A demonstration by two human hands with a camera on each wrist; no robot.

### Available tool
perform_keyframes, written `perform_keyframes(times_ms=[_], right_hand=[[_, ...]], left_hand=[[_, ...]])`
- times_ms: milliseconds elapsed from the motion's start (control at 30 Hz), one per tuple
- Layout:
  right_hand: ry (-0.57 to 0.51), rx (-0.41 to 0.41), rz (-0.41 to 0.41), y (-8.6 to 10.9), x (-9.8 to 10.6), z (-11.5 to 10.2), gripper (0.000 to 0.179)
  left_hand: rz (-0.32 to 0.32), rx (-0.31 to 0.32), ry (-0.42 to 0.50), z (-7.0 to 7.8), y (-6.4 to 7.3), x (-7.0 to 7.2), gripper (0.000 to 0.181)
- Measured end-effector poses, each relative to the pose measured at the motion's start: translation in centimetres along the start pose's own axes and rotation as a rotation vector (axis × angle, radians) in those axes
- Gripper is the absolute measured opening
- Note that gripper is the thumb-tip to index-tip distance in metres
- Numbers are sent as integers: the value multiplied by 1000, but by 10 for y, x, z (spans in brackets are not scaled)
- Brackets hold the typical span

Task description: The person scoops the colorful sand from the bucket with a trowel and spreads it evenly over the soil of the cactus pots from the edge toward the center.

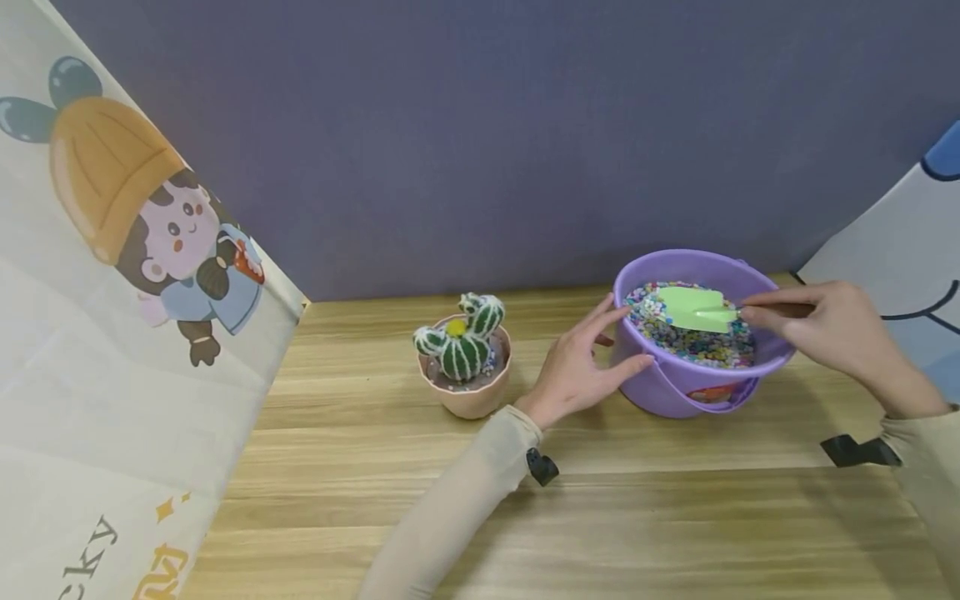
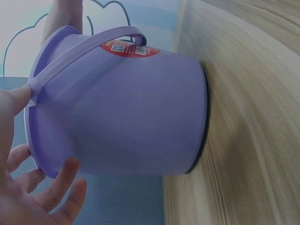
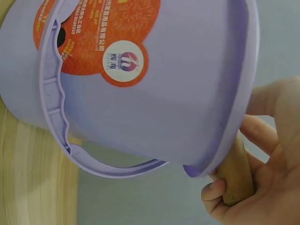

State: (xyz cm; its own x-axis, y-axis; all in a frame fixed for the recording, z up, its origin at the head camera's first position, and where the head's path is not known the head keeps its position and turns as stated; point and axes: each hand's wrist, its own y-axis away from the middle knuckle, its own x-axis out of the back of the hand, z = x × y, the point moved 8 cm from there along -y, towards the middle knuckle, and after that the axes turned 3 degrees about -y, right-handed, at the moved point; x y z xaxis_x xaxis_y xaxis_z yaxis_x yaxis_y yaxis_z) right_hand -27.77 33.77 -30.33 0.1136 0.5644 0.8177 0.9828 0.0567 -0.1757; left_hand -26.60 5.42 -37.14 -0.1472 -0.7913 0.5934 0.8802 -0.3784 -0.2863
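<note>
A purple bucket (image 1: 660, 392) stands upright on the table, partly filled with small multicoloured beads (image 1: 697, 346). Just over the beads, inside the rim, is a hand trowel with a light green blade (image 1: 696, 308); some pale beads sit at its tip. My right hand (image 1: 840, 325) grips its wooden handle (image 3: 236, 176), which slants past the bucket's rim in the right wrist view. My left hand (image 1: 573, 362) spreads against the bucket's left rim, thumb (image 2: 21, 96) by the handle joint and the other fingers loosely extended.
Left of the bucket stands a pink pot (image 1: 472, 404) with a knitted cactus (image 1: 461, 354) and a few loose beads around its base. A dark blue-grey wall (image 1: 450, 150) rises behind the wooden table (image 1: 337, 467). Printed sheets (image 1: 82, 358) hang at both sides.
</note>
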Motion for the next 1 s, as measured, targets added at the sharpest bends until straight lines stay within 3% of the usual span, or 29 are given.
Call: perform_keyframes(times_ms=[200,1000], right_hand=[[7,-5,32,3,9,0,40],[27,-8,16,13,15,-4,39]], left_hand=[[11,-5,2,1,1,0,75],[34,-25,-36,8,8,1,74]])
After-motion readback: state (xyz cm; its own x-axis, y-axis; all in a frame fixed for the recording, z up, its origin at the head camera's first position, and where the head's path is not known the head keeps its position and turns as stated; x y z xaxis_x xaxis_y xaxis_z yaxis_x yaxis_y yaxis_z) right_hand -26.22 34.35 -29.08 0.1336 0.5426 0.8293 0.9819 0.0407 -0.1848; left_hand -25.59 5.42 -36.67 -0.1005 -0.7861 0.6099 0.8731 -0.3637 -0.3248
